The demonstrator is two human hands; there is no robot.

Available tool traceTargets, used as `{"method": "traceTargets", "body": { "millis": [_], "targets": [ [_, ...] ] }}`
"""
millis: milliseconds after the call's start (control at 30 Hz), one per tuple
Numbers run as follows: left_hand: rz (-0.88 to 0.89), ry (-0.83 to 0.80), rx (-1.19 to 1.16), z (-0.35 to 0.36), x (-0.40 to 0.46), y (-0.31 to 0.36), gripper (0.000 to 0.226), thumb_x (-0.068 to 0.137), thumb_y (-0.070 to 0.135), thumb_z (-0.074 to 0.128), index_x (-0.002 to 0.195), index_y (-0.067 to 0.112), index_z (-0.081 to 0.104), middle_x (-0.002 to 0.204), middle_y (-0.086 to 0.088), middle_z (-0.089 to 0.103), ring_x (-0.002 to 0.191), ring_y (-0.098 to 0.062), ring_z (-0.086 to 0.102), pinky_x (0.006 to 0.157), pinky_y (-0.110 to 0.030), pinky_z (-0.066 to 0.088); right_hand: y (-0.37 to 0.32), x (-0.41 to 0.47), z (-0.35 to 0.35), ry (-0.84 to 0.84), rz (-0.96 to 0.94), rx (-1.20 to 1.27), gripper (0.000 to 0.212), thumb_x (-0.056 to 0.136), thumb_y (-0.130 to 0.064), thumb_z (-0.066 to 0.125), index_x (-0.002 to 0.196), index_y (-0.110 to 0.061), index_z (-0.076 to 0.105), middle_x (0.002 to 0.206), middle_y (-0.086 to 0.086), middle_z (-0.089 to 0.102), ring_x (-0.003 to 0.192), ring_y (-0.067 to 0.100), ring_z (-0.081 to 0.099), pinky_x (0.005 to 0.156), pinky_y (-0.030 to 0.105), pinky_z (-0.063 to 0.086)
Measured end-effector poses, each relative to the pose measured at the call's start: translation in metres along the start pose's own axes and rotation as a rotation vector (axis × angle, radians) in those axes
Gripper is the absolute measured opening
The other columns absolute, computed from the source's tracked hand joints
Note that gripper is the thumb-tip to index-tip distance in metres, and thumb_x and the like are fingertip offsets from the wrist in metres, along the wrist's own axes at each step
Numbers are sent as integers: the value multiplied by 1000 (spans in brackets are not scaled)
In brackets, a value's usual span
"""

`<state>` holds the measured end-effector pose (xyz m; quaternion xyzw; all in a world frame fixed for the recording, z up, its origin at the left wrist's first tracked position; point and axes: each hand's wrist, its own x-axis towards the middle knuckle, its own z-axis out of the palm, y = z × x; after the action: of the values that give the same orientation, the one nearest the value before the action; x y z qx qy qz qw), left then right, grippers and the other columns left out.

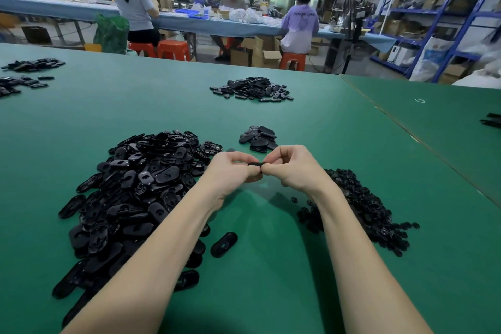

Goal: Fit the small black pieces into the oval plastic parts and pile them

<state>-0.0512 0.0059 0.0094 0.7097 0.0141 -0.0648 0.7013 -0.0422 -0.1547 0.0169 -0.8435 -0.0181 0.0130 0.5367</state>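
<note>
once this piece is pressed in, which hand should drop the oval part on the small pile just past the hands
Right, likely. Both hands pinch the oval part, but the small pile lies just beyond the right hand's knuckles, while the left hand sits nearer the big unassembled heap.

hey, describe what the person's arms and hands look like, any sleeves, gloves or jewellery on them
Both forearms are bare from the bottom edge of the picture up to the wrists, with no sleeve in view. The left hand and the right hand wear no gloves. No watch, bracelet or ring shows on either wrist or on the fingers that can be seen.
</note>
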Motion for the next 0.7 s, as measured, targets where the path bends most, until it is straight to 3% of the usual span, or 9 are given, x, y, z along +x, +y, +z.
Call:
{"method": "traceTargets", "body": {
  "millis": [67, 133, 267, 367, 467, 567, 700],
  "targets": [
    [46, -33, 152, -6, 1, 2, 15, 86, 1, 71, 98, 10, 70, 80, -9, 77, 73, -17, 72, 84, -29, 59, 1, -1, -1, -33, 25, 46, 8, 83, -11, 76, 81, -16, 70, 60, -9, 55, 53, 7, 46, 48, 17, 40],
    [130, -53, 321, -9, 2, 3, 18, 84, 8, 74, 97, 20, 72, 86, -4, 78, 84, -24, 73, 91, -37, 55, 2, -2, -5, -53, 64, 138, 9, 84, -9, 77, 88, -16, 73, 63, -8, 57, 54, 8, 47, 49, 17, 40],
    [321, -26, 533, -9, 8, -1, 19, 82, 15, 76, 95, 29, 75, 88, 12, 76, 71, -6, 72, 69, -14, 50, 3, -2, -14, -21, 114, 257, 15, 86, -12, 79, 100, -15, 74, 82, 4, 67, 52, 9, 48, 49, 18, 40],
    [421, 23, 640, -5, 19, -3, 15, 82, 23, 77, 95, 31, 74, 86, 18, 71, 66, -3, 65, 64, -5, 44, 3, 0, -15, 30, 124, 258, 17, 88, -16, 78, 104, -18, 73, 89, 3, 70, 50, 6, 55, 51, 17, 44],
    [428, 120, 668, -4, 44, 1, 16, 82, 26, 79, 96, 30, 73, 88, 14, 71, 66, -5, 62, 72, -12, 48, 5, 2, -14, 99, 150, 231, 18, 90, -23, 76, 107, -21, 71, 103, 2, 74, 50, 0, 60, 50, 14, 47],
    [354, 203, 753, -2, 80, 13, 16, 82, 23, 77, 94, 29, 68, 91, 9, 70, 83, -13, 65, 82, -27, 51, 8, 3, -14, 98, 163, 207, 17, 91, -24, 73, 107, -21, 70, 108, 4, 75, 50, 0, 60, 49, 14, 46],
    [320, 214, 920, 6, 115, 27, 13, 86, 21, 70, 97, 28, 66, 105, 7, 69, 101, -17, 62, 77, -29, 44, 9, 4, -15, 50, 155, 209, 13, 92, -26, 71, 104, -22, 72, 104, -1, 78, 52, 1, 61, 51, 14, 46]
  ]
}}
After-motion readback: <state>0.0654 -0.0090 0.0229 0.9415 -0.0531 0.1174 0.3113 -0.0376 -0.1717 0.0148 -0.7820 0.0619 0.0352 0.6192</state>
